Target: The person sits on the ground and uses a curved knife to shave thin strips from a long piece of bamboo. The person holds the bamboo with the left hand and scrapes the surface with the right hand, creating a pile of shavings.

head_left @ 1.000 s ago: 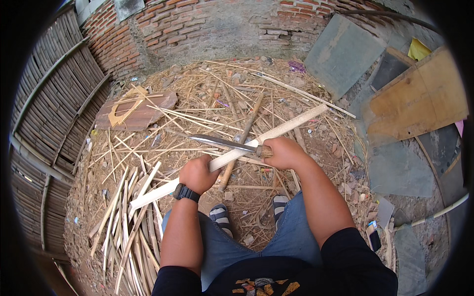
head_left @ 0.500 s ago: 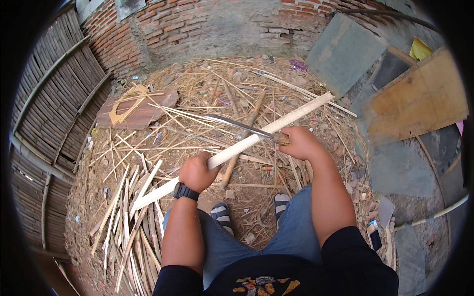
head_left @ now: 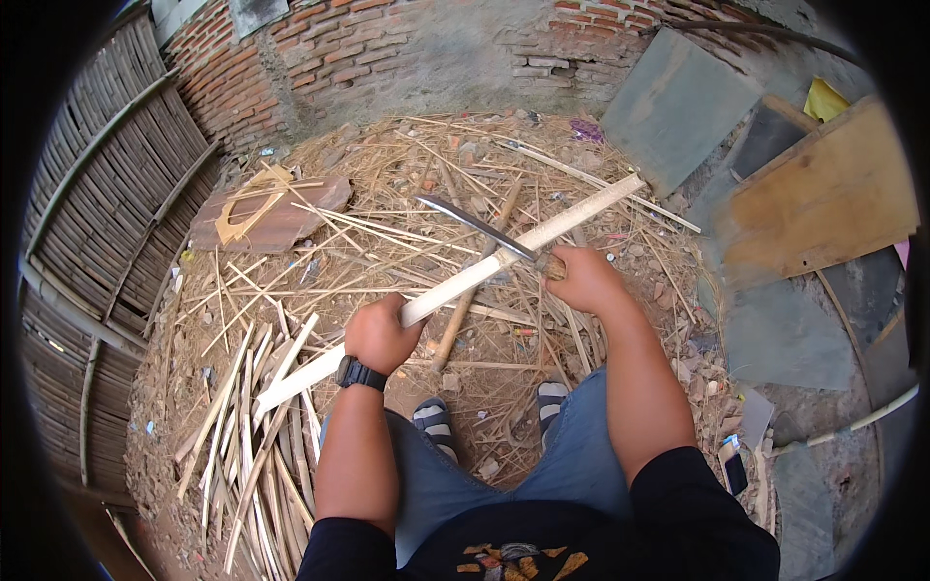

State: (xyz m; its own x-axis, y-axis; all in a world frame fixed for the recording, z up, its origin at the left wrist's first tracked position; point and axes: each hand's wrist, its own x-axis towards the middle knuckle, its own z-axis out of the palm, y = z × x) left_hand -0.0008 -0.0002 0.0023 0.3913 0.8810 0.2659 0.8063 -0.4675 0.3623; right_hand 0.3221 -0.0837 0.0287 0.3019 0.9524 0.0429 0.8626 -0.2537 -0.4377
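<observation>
My left hand, with a dark watch at the wrist, is closed around a long pale bamboo slat. The slat runs slantwise from the lower left to the upper right, in front of my knees. In my closed right hand is the wooden handle of a machete. Its blade points to the far left and crosses the slat near the middle, touching or just above it; the exact contact I cannot tell.
A heap of split bamboo strips lies at my left. Thin offcuts and straw litter the ground, with a bamboo pole among them. Reddish board lies far left; wooden and grey panels lean at the right. A brick wall stands behind.
The machete's tip has swung away and slightly right, so the blade lies more steeply across the slat. The slat and my left hand have shifted slightly left.
</observation>
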